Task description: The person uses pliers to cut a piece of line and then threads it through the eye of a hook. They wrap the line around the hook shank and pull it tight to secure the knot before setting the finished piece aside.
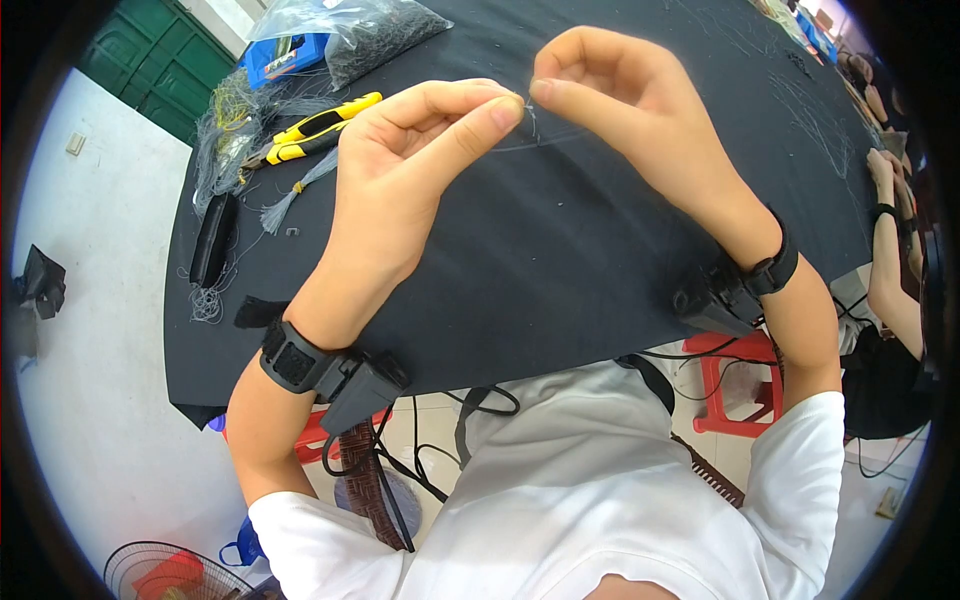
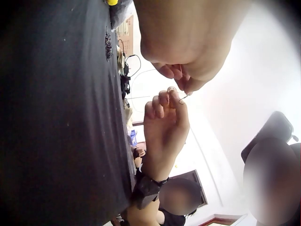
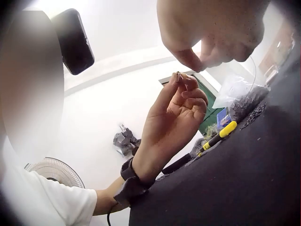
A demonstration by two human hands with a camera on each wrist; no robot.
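Thumb and index finger of my left hand (image 1: 425, 135) pinch a tiny fish hook (image 2: 183, 100), its curved wire sticking out past the fingertips in the left wrist view. Close by on the right, my right hand (image 1: 635, 100) has thumb and index finger together on a thin clear fishing line (image 3: 255, 70). The line bows away from the fingers and shows only faintly against the dark cloth. Both hands are raised over the black-covered table (image 1: 520, 260), fingertips nearly meeting. The pinching fingers hide most of the hook's shank.
Yellow-black pliers (image 1: 310, 130) lie left of my left hand, among tangled line (image 1: 225, 130) and a tied line bundle (image 1: 290, 200). Behind are a blue box (image 1: 285, 62) and a plastic bag of dark small pieces (image 1: 385, 45). A black case (image 1: 213, 240) lies near the left edge.
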